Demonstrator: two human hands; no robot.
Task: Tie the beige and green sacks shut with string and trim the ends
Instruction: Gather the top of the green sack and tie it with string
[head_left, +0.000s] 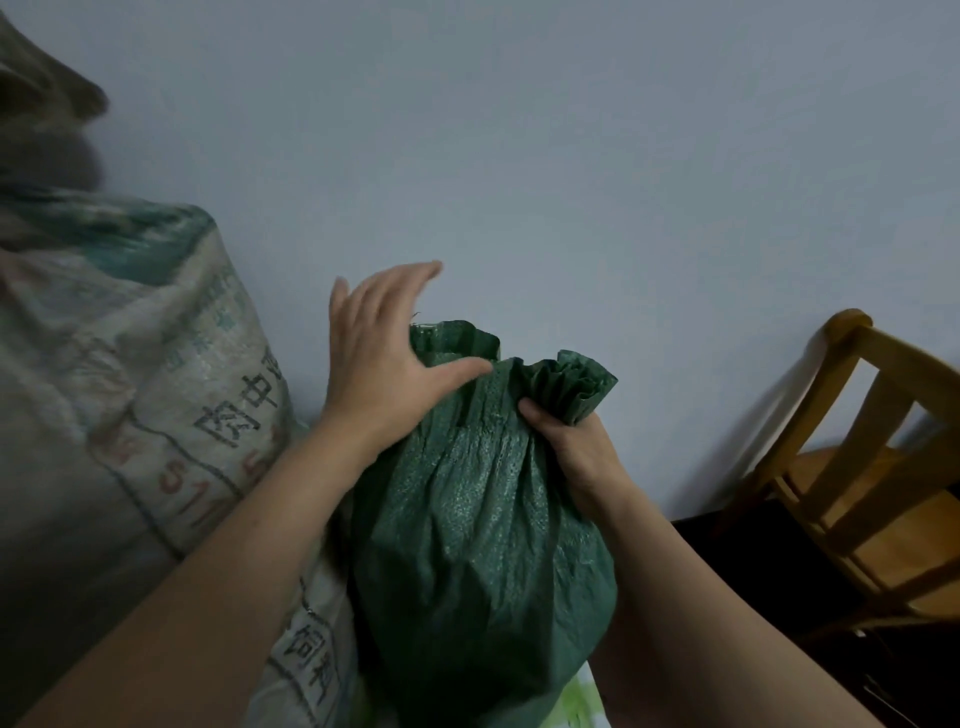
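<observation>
Grips the bunched neck of the green sack (483, 519) in the right hand (571, 452), fingers clenched round the gathered cloth, thumb on the left of the bunch. Leaves a ruffled fan of sack mouth sticking out above that fist, tilted right. Lays the left hand (384, 358) slack and flat on the left part of the sack top, fingers straight and spread toward the far wall (571, 156), thumb stretched right across the weave. Grasps nothing with it. Leaves a stretch of rim ungathered and upright just behind that palm.

Has the green sack upright in the near middle, between both forearms, its left side touching the beige sack (156, 389).

Shows the beige sack on the left, taller and bulkier. Carries dark printed Chinese characters down its right face: 中 legible near the top, 饲料 in a box near the bottom. Cannot read the others for blur. Also carries red print beginning S11, cut off by the left forearm, and a teal band across the upper part.

Has a wooden chair (857, 467) with a slatted back on the right, well apart from the sacks and against the pale blue-grey wall. Shows a scrap of green-and-white material under the green sack at the near edge, too little of it to name.
</observation>
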